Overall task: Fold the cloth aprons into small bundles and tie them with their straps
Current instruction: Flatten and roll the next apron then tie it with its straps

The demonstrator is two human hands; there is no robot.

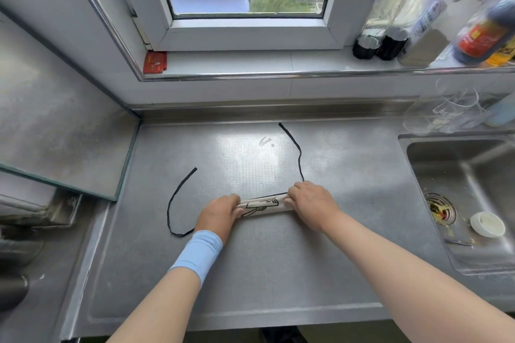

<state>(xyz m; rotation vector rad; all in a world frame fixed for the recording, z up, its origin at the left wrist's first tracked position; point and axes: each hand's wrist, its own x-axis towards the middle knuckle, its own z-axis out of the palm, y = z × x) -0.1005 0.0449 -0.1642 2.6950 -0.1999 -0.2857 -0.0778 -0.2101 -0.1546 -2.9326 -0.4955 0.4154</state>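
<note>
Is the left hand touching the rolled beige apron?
Touching. The head view shows the left hand gripping one end of the rolled beige cloth apron.

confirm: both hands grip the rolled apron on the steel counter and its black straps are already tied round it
Not tied. In the head view the left hand and right hand grip the rolled apron on the steel counter, but the left strap and right strap lie loose.

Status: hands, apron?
Left hand and right hand grip apron ends. Rolled on counter; straps loose, untied. Nothing blocking.
</note>
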